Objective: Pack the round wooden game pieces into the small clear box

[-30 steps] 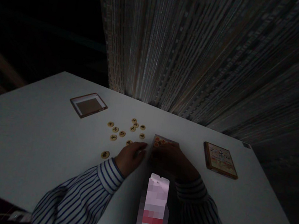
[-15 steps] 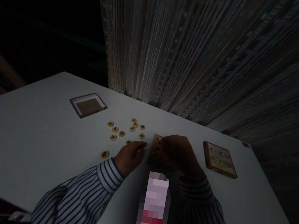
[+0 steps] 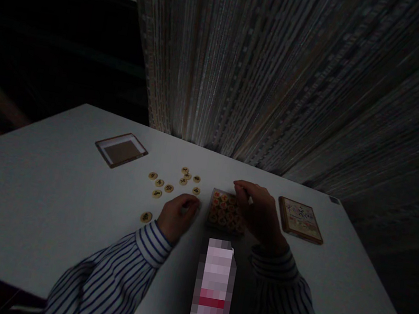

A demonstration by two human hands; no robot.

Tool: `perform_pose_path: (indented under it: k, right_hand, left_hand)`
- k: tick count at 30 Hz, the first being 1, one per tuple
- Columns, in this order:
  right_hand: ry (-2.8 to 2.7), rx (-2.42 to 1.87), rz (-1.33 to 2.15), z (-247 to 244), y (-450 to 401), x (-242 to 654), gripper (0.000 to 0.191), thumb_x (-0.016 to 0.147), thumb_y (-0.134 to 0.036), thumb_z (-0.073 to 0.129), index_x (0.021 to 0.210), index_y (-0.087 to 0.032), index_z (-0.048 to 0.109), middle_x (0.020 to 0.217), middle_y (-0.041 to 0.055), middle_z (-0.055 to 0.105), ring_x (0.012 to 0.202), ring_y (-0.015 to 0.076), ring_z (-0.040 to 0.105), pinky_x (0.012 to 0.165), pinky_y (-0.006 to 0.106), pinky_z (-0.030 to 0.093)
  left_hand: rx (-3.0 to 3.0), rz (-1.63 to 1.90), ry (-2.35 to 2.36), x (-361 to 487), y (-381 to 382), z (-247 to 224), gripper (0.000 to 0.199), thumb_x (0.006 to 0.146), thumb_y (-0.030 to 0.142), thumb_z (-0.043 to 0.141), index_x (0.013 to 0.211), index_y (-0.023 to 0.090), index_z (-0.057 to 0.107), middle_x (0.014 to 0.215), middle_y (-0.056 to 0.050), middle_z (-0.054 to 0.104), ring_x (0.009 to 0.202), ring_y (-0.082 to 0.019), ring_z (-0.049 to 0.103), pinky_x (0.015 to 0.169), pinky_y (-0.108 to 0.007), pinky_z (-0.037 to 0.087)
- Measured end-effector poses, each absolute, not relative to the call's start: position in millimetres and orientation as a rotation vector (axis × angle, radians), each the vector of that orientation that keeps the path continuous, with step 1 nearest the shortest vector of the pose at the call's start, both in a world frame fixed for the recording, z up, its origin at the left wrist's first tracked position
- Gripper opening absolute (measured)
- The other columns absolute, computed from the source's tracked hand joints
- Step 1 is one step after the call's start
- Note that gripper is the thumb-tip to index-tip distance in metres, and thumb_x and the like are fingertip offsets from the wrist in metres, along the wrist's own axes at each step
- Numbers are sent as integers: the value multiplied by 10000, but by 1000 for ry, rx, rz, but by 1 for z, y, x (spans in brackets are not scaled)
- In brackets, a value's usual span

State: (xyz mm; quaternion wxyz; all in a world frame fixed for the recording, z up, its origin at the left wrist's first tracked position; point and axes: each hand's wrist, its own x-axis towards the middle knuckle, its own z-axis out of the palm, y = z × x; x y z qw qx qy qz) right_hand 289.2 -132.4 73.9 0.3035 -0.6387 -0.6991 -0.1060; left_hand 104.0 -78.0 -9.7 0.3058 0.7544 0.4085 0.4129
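Note:
Just left of a clear box, my left hand is curled closed, thumb and forefinger tips together; whatever they hold, if anything, does not show. My right hand hovers over the box's right side, open, with its fingers reaching toward the far left and no piece visible in them. Inside the box lie round xiangqi pieces in rows, the far ones with red characters; my right hand hides some. Several loose xiangqi pieces with dark characters are scattered on the white table beyond and left of my left hand.
An open shallow tray or lid lies at the far left of the table. To the right sits a flat box with a printed cover. Close to me is a blurred-out pinkish object. A string curtain hangs behind the table.
My right hand has risen off the pieces in the box and its fingers have straightened, baring more rows. My left hand has closed slightly; a loose piece beside it no longer shows.

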Motion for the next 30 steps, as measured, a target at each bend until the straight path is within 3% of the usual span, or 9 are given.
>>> perform_pose_path:
  k: [16,24,30]
  right_hand:
    - [-1916,-1486,-109,99,-119,260,251,855,-199,418,1005,-139,610,874,74,686,837,176,607,766,303,441]
    - [-1970,-1369,-143,94,-109,254,152,801,-161,484,830,-158,634,767,57,663,757,172,586,718,299,448]
    - [-1986,-1422,-168,89,-111,267,188,811,-126,460,868,-149,637,817,73,673,790,189,593,726,317,453]
  left_hand:
    - [1840,1194,1104,101,-75,-4,177,732,216,548,886,162,616,732,-24,678,639,-133,620,638,-256,514]
    - [1744,1237,1170,96,-73,0,188,722,259,567,861,149,630,689,-23,649,617,-133,600,606,-249,494]
    - [1673,1292,1171,94,-72,-3,244,734,332,576,894,162,646,757,-38,675,685,-150,623,678,-277,506]
